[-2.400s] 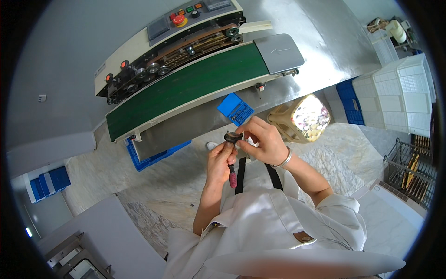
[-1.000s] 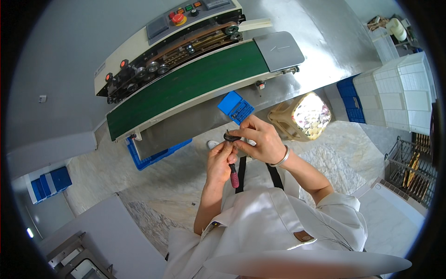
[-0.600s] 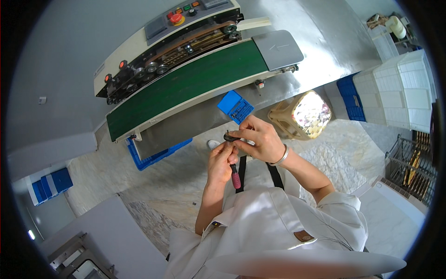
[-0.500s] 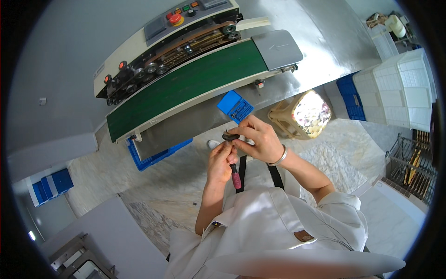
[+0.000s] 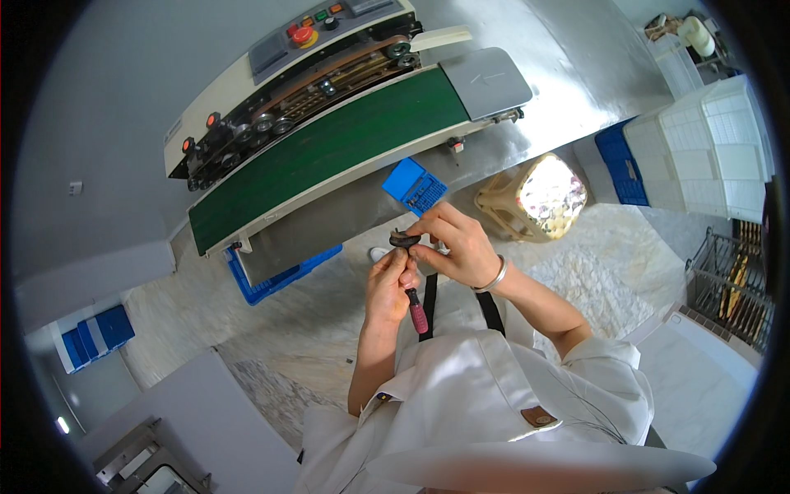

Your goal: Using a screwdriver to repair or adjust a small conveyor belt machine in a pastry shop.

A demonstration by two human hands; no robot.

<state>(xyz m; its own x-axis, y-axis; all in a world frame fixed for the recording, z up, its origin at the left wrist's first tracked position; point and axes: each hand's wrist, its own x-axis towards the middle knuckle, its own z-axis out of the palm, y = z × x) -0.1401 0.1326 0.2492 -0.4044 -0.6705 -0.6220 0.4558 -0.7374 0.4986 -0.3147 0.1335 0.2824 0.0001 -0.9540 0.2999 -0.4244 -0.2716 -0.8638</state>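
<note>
My left hand (image 5: 388,288) is wrapped round a tool with a pink grip (image 5: 418,317) that hangs below the fingers. Just above its thumb is a small dark rounded piece (image 5: 404,240), pinched by my right hand (image 5: 461,251), which wears a silver bangle. Whether the piece is joined to the tool I cannot tell. Beyond the fingers, an open blue case (image 5: 411,185) with small parts in its rows lies at the front edge of the steel table (image 5: 576,74).
A belt machine (image 5: 337,140) with a green belt and control buttons stands on the table. A cream stool (image 5: 502,206) is at the right, near white crates (image 5: 691,156) and a wire rack (image 5: 724,280). A blue crate (image 5: 288,280) sits under the table, blue boxes (image 5: 103,333) at the left.
Both hands and the dark piece have shifted slightly up and left, still together, and the piece's tilt differs a little. The whole view has shifted slightly as well.
</note>
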